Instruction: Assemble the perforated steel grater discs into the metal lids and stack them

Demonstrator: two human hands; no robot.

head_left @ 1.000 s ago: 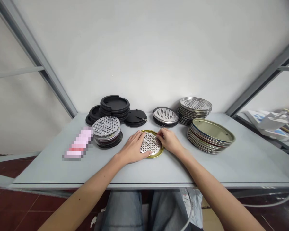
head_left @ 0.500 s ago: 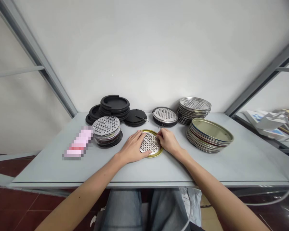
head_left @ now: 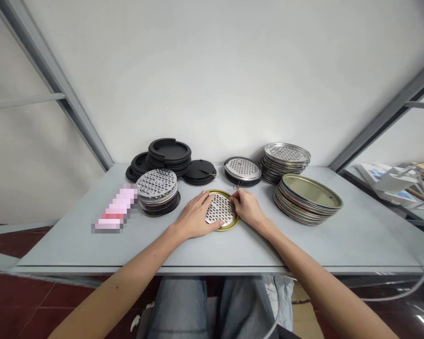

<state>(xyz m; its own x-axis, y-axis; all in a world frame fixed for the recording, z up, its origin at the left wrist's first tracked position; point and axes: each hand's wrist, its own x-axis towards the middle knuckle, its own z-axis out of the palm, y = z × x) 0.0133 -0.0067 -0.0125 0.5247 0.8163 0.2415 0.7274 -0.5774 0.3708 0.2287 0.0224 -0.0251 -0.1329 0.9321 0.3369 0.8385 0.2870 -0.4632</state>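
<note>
A silver round grater plate (head_left: 219, 210) with rows of raised holes lies in a shallow gold dish (head_left: 229, 227) on the table. My left hand (head_left: 197, 217) grips their left side, fingers along the far rim and thumb on the near edge. At the upper right rim my right hand (head_left: 248, 206) is closed in a pinch; its fingertips hide whatever lies between them. Just beyond that hand is a black disc stack topped by another silver grater plate (head_left: 242, 168), with a small wire loop (head_left: 238, 185) at its front.
Grater plates (head_left: 157, 182) are stacked at left, before black rings (head_left: 169, 150) and black discs (head_left: 199, 170). Gold and coloured dishes (head_left: 308, 200) form a tilted stack at right, with silver grater dishes (head_left: 286, 155) behind. A blurred pink item (head_left: 116, 207) lies far left; metal frame posts flank the table.
The view has shifted very slightly. Both hands keep the same places on the dish and grater plate, with no clear movement of either.
</note>
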